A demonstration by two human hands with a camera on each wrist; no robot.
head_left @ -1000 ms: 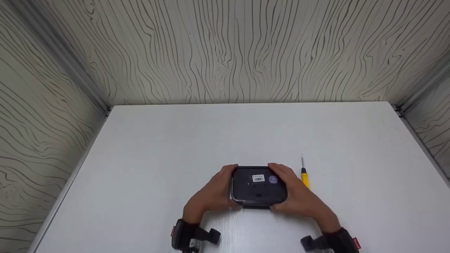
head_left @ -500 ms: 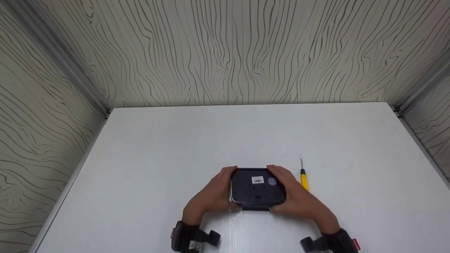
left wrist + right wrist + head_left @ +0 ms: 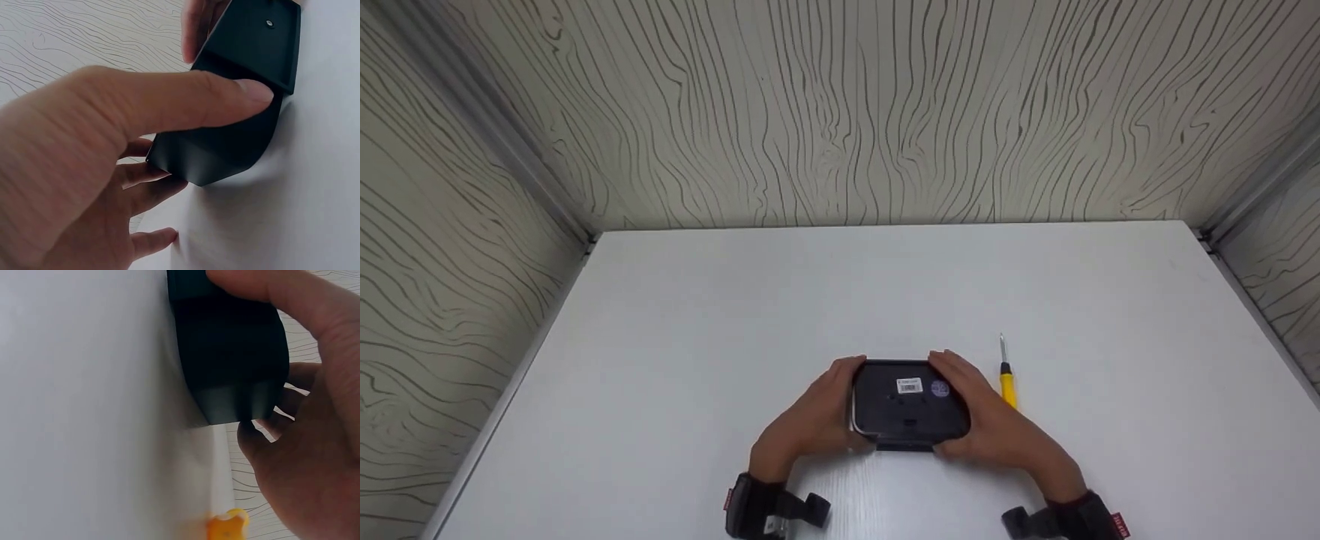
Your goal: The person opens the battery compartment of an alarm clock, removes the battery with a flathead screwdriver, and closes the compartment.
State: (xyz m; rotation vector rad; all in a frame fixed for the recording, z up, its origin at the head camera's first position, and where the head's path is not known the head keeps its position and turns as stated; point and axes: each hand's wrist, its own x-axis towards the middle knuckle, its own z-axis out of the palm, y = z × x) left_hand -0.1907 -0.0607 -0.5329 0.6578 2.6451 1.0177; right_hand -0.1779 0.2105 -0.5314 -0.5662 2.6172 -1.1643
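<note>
A black plastic device with rounded corners shows a face bearing a white barcode label and a round purple sticker; its exact kind cannot be told. My left hand grips its left side, fingers at the far edge and thumb at the near edge. On the opposite side, my right hand holds it the same way. In the left wrist view, the thumb presses the device's dark casing, near a recessed panel with a screw. The right wrist view shows the casing between thumb and fingers.
A screwdriver with a yellow and black handle lies just right of my right hand, its tip pointing away. The white table meets patterned panels at the back and on both sides.
The device and both hands keep nearly the same place and hold. The whole head view has shifted slightly down, and the device's labelled face looks marginally less tilted.
</note>
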